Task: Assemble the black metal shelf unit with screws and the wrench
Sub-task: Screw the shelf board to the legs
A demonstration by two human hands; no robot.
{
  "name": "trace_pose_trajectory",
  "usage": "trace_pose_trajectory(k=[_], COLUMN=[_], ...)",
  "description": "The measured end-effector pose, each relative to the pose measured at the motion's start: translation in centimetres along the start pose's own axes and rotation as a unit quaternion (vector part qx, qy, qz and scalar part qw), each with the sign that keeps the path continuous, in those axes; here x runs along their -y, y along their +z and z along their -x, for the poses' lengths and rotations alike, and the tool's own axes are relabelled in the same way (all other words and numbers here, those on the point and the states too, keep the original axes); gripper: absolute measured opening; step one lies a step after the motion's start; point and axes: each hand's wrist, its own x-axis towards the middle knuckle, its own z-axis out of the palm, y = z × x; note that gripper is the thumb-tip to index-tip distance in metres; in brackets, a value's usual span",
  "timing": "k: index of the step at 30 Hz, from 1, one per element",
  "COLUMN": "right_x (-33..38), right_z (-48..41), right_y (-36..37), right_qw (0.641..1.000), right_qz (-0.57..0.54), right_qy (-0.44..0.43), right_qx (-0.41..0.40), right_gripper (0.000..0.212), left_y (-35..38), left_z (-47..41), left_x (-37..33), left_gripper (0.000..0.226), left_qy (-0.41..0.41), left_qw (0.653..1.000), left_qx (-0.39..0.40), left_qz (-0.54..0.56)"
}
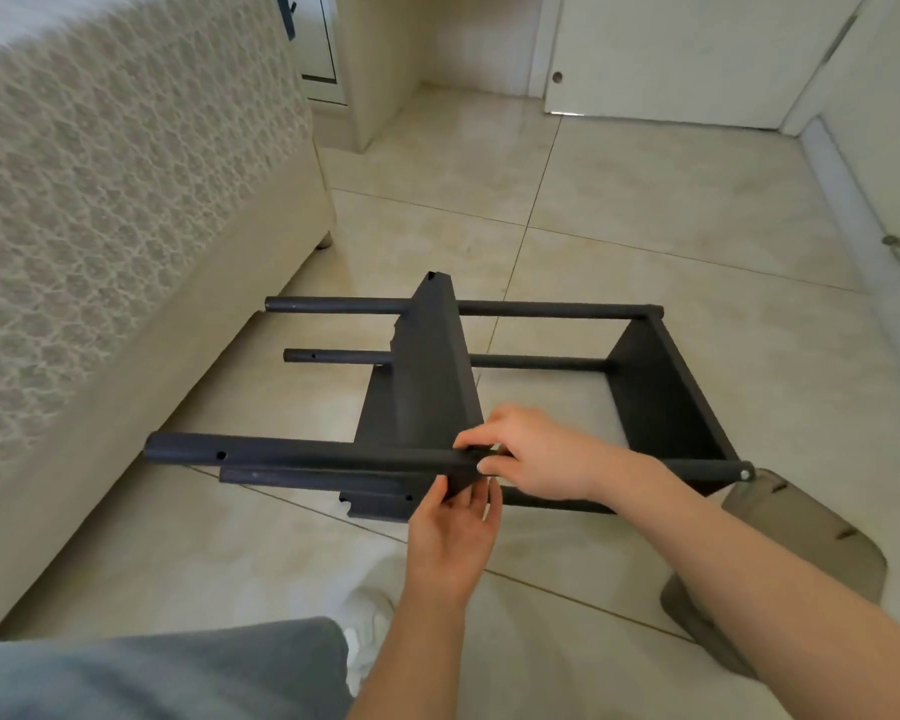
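Observation:
The black metal shelf unit point(427, 366) lies on its side on the tiled floor, with several round poles running left to right through two shelf panels. My right hand point(526, 454) pinches something small and dark at the near pole point(302, 453), where the middle panel meets it. My left hand point(453, 532) reaches up from below, fingers touching the panel's lower corner at the same joint. A silver screw head point(745, 474) shows at the right end of the near pole. No wrench is visible.
A bed with a patterned cover point(100, 226) stands close on the left. A grey-brown slipper point(796, 532) lies by the unit's right end. My grey trouser leg point(178, 672) and white shoe point(367, 631) are in front. Doors and walls stand beyond.

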Motion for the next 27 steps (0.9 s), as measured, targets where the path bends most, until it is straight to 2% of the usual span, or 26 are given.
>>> trace_pose_trajectory(k=[4, 17, 20, 27], right_x=[-0.2, -0.4, -0.6, -1.0], right_z=[-0.4, -0.8, -1.1, -1.7], right_y=[1.2, 2.4, 2.8, 3.7], right_qw=[1.0, 1.0, 1.0, 0.999], right_qz=[0.007, -0.01, -0.012, -0.006], right_qy=[-0.002, 0.015, 0.016, 0.022], right_qx=[0.027, 0.024, 0.024, 0.024], right_gripper=[0.028, 0.029, 0.028, 0.027], left_y=[-1.5, -2.6, -2.7, -3.5], left_z=[-0.1, -0.9, -1.1, -2.0], left_x=[0.5, 0.1, -0.1, -0.4], left_gripper=[0.024, 0.025, 0.035, 0.027], left_qy=[0.0, -0.02, -0.045, -0.064], left_qw=[1.0, 0.999, 0.996, 0.964], left_qx=[-0.016, -0.011, -0.049, -0.109], left_qz=[0.018, -0.022, -0.066, -0.233])
